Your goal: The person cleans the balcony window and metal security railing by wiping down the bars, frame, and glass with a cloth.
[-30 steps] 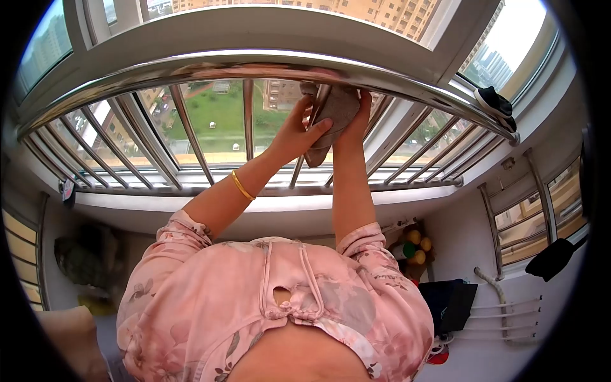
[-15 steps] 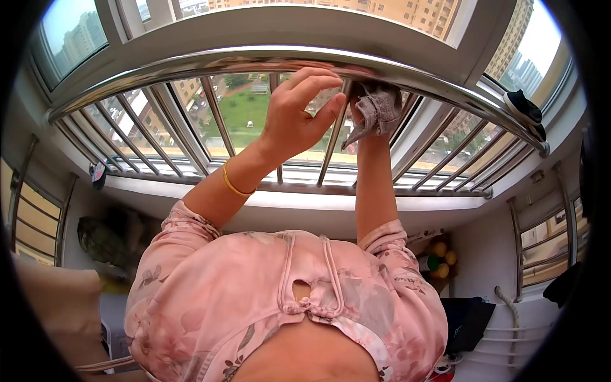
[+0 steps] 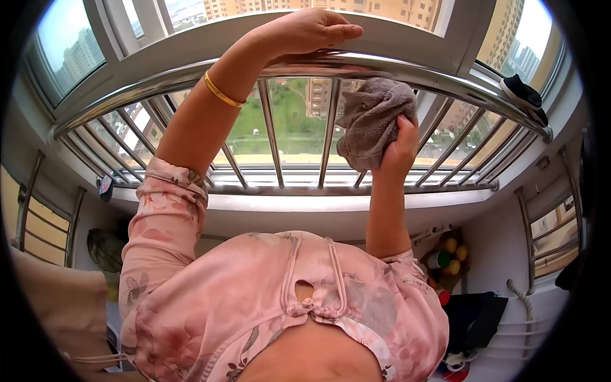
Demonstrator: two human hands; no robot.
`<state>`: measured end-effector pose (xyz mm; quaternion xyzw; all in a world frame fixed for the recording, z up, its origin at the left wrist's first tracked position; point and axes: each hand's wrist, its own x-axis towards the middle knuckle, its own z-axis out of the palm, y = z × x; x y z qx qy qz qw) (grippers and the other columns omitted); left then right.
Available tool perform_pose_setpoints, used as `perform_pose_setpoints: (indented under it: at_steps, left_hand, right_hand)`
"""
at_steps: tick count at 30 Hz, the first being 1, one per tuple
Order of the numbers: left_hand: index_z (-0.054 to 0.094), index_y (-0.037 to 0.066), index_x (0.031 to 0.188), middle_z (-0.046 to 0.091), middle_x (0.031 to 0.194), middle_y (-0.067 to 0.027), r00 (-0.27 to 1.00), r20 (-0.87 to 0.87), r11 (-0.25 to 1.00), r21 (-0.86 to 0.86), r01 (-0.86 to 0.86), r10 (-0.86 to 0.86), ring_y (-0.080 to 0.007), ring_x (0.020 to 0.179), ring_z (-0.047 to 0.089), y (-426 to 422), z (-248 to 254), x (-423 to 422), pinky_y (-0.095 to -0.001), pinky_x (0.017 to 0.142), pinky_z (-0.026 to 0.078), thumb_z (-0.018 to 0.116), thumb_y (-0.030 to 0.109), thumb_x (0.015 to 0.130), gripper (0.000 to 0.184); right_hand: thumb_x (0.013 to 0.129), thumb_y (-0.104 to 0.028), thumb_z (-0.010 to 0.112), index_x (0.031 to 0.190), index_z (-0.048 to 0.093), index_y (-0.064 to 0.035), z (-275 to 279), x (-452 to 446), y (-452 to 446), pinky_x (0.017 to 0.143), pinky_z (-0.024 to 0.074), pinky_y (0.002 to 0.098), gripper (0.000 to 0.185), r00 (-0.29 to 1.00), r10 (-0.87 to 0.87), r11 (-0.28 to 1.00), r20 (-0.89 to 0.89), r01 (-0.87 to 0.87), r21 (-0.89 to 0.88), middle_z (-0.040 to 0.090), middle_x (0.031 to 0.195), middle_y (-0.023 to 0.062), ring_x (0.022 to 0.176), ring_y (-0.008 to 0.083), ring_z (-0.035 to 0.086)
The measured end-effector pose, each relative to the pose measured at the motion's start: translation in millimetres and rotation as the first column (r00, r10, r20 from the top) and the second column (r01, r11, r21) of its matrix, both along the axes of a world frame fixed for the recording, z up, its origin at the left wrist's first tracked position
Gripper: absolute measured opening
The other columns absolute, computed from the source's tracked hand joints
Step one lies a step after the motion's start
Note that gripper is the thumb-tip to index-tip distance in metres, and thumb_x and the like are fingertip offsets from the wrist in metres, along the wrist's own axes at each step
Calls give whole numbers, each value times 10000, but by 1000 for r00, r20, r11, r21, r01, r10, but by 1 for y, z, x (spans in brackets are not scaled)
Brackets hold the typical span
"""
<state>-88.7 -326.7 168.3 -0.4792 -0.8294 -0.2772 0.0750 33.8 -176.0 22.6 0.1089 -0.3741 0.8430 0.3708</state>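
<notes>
Right hand is closed around a bunched grey cloth, right of centre at the metal railing. Left hand, farther left, is at the top bar; its grip cannot be determined.

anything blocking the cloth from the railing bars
Nothing visible stands between the gray-brown cloth in the right hand and the upright bars behind it; the left hand is up by the top rail.

Bright daylight through windows glints along the rail; edges bow.
</notes>
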Motion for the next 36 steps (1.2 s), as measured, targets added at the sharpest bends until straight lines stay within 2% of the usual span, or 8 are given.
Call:
perform_pose_setpoints:
  at_steps: [4,6,9,13,16,20,26,36]
  left_hand:
    - [607,-32,1027,634,895,-149,978,147,961,255,106,-147,-229,868,598,-16,17,4,-351,760,481,480,397,928,459]
    - [568,-40,1125,604,1046,-118,989,-18,956,256,143,-143,-208,982,561,-20,29,12,-325,856,465,500,363,932,452]
    - [590,-36,1044,616,897,-89,951,-264,898,358,254,-164,-168,869,571,-21,22,15,-302,774,472,532,302,925,362]
    - [611,34,1117,621,1034,-85,963,220,961,259,95,-154,-159,937,602,-31,3,-6,-260,843,477,451,464,929,497]
    - [608,35,1120,622,1025,-78,969,247,998,55,10,-23,-137,944,592,-39,10,7,-240,844,465,449,450,936,482]
    - [616,45,1119,646,970,-135,987,-109,938,-314,-144,115,-213,901,605,-36,-8,3,-316,800,458,455,638,848,671]
    - [549,43,1200,638,980,-149,936,187,882,-429,-195,298,-239,892,609,-27,7,-16,-321,800,464,363,524,938,579]
    - [443,50,1298,592,1105,-154,814,-556,954,-112,-277,171,-310,1024,571,-39,-18,58,-377,897,451,727,361,713,721]
  right_hand:
    - [871,-163,428,1100,519,-19,52,8,15,740,460,276,285,917,-370,860,-148,398,320,574,930,69,840,140,561]
    - [833,-189,465,1047,559,-9,76,-26,20,831,420,376,294,663,-531,249,-528,718,650,601,910,134,872,276,565]
    - [826,-293,495,1012,609,-13,99,-56,-19,850,404,411,355,786,-447,-246,-428,352,903,639,886,148,914,298,581]
    - [828,-213,626,1071,571,10,115,-81,-29,724,484,313,334,995,98,216,0,-21,976,645,934,123,855,173,613]
    - [822,-220,636,1081,573,-13,87,-52,-27,794,472,323,337,917,-154,336,-369,399,853,630,1020,126,946,201,595]
    - [739,-390,708,1139,557,-105,41,-58,-14,1047,240,435,514,552,-469,-213,-690,687,695,530,1205,118,1219,256,408]
    - [603,-263,814,1247,447,-166,41,-45,-29,1053,211,516,747,522,-428,-202,-738,740,641,438,1281,66,1229,232,397]
    - [630,-339,760,1001,613,-61,101,-67,-25,991,298,431,486,831,-382,-420,-404,233,877,619,937,67,967,225,572]
